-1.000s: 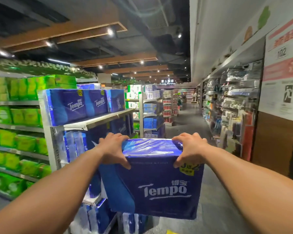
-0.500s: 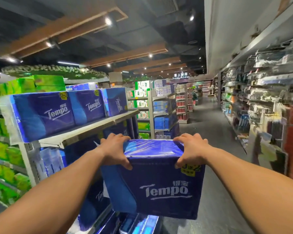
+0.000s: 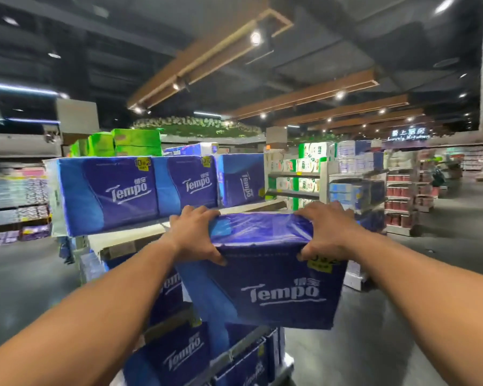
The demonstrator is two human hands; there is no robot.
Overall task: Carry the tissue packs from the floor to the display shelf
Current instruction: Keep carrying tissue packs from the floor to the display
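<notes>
I hold a large blue Tempo tissue pack (image 3: 273, 285) at chest height in front of me. My left hand (image 3: 195, 232) grips its upper left corner and my right hand (image 3: 325, 232) grips its upper right corner. Just beyond it stands the display shelf (image 3: 123, 240), its pale top board partly bare at the near end. Three more blue Tempo packs (image 3: 112, 190) sit in a row on that top board. Lower shelf levels hold further blue packs (image 3: 179, 355).
Green tissue boxes (image 3: 135, 142) are stacked behind the blue row. Another shelf unit (image 3: 299, 176) with green and white packs stands behind. Shelving (image 3: 405, 196) with red goods stands at right. Grey floor (image 3: 388, 344) opens to the right, and an aisle (image 3: 25, 274) to the left.
My view has swung left, so the display shelf's end now stands straight ahead and the right-hand wall racks are out of sight. The pack stays gripped in both hands, closer to the top board.
</notes>
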